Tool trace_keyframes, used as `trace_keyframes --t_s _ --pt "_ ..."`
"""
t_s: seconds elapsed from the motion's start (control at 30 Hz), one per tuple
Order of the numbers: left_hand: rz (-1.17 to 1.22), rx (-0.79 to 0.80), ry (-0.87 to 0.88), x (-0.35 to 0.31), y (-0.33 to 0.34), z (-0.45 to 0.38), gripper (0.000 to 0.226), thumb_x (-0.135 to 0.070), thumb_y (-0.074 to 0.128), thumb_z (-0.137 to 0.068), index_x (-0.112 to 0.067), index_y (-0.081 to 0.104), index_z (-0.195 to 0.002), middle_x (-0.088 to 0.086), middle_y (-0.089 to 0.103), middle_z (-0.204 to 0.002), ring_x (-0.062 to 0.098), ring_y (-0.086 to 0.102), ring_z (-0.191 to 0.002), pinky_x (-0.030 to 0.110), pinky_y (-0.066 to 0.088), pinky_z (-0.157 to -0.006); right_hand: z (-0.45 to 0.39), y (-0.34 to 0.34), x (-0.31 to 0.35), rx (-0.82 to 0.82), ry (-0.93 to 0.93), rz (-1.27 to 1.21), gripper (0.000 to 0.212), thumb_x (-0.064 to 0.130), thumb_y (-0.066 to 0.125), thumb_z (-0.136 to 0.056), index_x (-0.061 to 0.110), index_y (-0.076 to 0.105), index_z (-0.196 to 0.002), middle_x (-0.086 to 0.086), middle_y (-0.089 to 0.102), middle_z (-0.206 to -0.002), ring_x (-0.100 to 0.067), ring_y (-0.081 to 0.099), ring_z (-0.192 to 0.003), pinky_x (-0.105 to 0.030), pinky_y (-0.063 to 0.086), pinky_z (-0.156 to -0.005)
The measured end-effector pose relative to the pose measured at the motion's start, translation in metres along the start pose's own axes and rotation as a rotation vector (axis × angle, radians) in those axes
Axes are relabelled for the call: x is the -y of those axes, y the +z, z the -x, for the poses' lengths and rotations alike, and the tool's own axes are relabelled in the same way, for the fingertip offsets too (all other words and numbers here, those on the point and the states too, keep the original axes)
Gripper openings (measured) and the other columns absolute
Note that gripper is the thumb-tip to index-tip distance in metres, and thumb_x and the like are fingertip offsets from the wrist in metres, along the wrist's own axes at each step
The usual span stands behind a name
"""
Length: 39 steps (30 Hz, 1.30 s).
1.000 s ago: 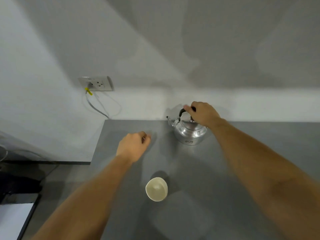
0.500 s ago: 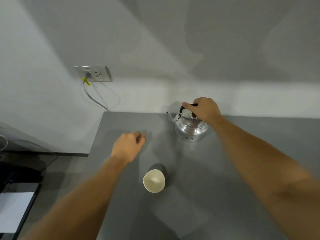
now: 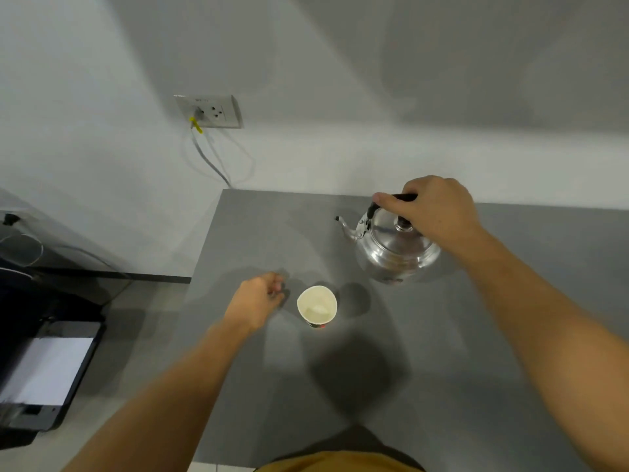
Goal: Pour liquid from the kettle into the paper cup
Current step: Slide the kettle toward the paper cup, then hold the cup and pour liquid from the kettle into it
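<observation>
1. The kettle (image 3: 396,248) is a shiny metal one with a knobbed lid, and its spout points toward the paper cup (image 3: 317,305). It sits behind and to the right of the cup, apart from it; whether its base rests on the desk (image 3: 476,369) or has just cleared it I cannot tell.
2. The right hand (image 3: 434,207) is wrapped shut over the kettle's black handle, with its fingers (image 3: 386,200) curled round the bar on the spout side.
3. The paper cup stands upright on the desk with its mouth open; there is something pale at the bottom, too faint to name.
4. The left hand (image 3: 260,298) is just left of the cup, loosely curled and gripping nothing, not touching it.
5. Doing this step well, in my judgement: bring the kettle across until the spout tip hangs over the middle of the cup, then tip slowly from the wrist.
6. A light paper cup may slide or topple, so the left hand would do best steadying its side, clear of the stream.
7. Behind and left of the cup, a wall socket (image 3: 209,111) carries a plugged cable.
</observation>
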<state>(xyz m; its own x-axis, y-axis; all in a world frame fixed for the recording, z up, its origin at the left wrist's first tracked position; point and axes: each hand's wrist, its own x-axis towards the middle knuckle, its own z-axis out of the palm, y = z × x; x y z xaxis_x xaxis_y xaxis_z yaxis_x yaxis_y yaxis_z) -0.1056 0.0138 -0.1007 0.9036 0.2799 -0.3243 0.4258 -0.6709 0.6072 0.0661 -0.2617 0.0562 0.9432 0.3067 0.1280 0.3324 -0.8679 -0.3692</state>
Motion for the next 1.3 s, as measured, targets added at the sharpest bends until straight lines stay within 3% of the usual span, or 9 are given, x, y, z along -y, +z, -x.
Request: trace_keyframes --t_s 0.23,0.33,0.4,0.63,0.77,0.9,1.03,1.2,1.3 --pt "0.126 0.179 0.136 0.001 0.025 0.025 0.078 -0.007 0.084 -0.074 -0.021 0.05 -0.143 0.001 0.061 -0.128 0.014 0.057 -0.114 0.005 0.041 -0.089 0.06 -0.01 0.022 0.03 -0.068 0.078 0.068 0.085 0.049 -0.069 0.02 0.054 -0.049 0.004 0.054 -0.043 -0.014 0.052 -0.049 -0.025 0.029 -0.043" --pt "0.154 0.217 0.135 -0.001 0.037 0.027 0.095 -0.013 0.091 -0.064 -0.026 0.044 -0.146 -0.002 0.055 -0.131 0.014 0.052 -0.12 0.024 0.041 -0.104 0.078 -0.007 0.028 0.055 -0.091 0.136 0.072 0.089 0.043 -0.068 0.02 0.053 -0.049 0.005 0.052 -0.043 -0.014 0.051 -0.047 -0.025 0.03 -0.043" --pt "0.211 0.221 0.116 0.0 0.045 0.027 0.101 -0.016 0.094 -0.06 -0.03 0.043 -0.145 -0.004 0.055 -0.131 0.015 0.053 -0.12 0.029 0.044 -0.104 0.089 -0.004 0.031 0.07 -0.106 0.159 0.072 0.089 0.043 -0.069 0.02 0.05 -0.049 0.006 0.05 -0.042 -0.013 0.049 -0.046 -0.026 0.029 -0.042" --pt "0.558 0.198 0.088 -0.006 0.068 0.024 0.092 -0.01 0.096 -0.051 -0.025 0.055 -0.132 0.013 0.068 -0.123 0.033 0.067 -0.114 0.052 0.05 -0.104 0.106 0.005 0.043 0.097 -0.11 0.252 0.069 0.086 0.05 -0.071 0.02 0.052 -0.052 0.006 0.052 -0.044 -0.008 0.046 -0.045 -0.025 0.028 -0.042" --pt "0.612 0.115 0.072 -0.007 0.078 0.023 0.078 -0.016 0.097 -0.05 -0.041 0.061 -0.114 -0.004 0.074 -0.109 0.015 0.07 -0.102 0.032 0.056 -0.093 0.105 0.009 0.052 0.158 -0.125 0.293 0.067 0.082 0.052 -0.075 0.019 0.049 -0.053 0.004 0.052 -0.049 -0.015 0.05 -0.048 -0.027 0.029 -0.043" --pt "0.641 0.08 0.051 -0.006 0.084 0.021 0.073 -0.015 0.097 -0.053 -0.039 0.06 -0.111 -0.009 0.074 -0.106 0.01 0.069 -0.101 0.032 0.055 -0.093 0.103 0.012 0.063 0.206 -0.127 0.322 0.065 0.077 0.055 -0.076 0.017 0.048 -0.051 0.002 0.052 -0.049 -0.017 0.048 -0.045 -0.026 0.028 -0.043" --pt "0.618 0.053 0.042 -0.006 0.086 0.021 0.069 -0.022 0.096 -0.054 -0.052 0.061 -0.105 -0.019 0.074 -0.103 0.003 0.07 -0.098 0.019 0.054 -0.084 0.1 0.013 0.07 0.226 -0.137 0.35 0.061 0.071 0.058 -0.077 0.017 0.051 -0.051 0.002 0.052 -0.049 -0.013 0.044 -0.043 -0.025 0.025 -0.042" --pt "0.599 0.047 0.049 -0.005 0.089 0.021 0.066 -0.022 0.095 -0.059 -0.045 0.06 -0.111 -0.015 0.074 -0.106 0.009 0.069 -0.103 0.029 0.055 -0.092 0.094 0.014 0.078 0.262 -0.135 0.371 0.057 0.065 0.061 -0.08 0.018 0.048 -0.051 0.002 0.051 -0.052 -0.014 0.044 -0.045 -0.026 0.026 -0.042" --pt "0.596 0.051 0.052 -0.006 0.088 0.022 0.067 -0.024 0.094 -0.06 -0.046 0.059 -0.112 -0.016 0.074 -0.107 0.006 0.069 -0.102 0.023 0.054 -0.089 0.091 0.014 0.082 0.298 -0.129 0.373 0.055 0.063 0.062 -0.082 0.019 0.048 -0.053 0.001 0.051 -0.055 -0.015 0.043 -0.047 -0.027 0.026 -0.043"
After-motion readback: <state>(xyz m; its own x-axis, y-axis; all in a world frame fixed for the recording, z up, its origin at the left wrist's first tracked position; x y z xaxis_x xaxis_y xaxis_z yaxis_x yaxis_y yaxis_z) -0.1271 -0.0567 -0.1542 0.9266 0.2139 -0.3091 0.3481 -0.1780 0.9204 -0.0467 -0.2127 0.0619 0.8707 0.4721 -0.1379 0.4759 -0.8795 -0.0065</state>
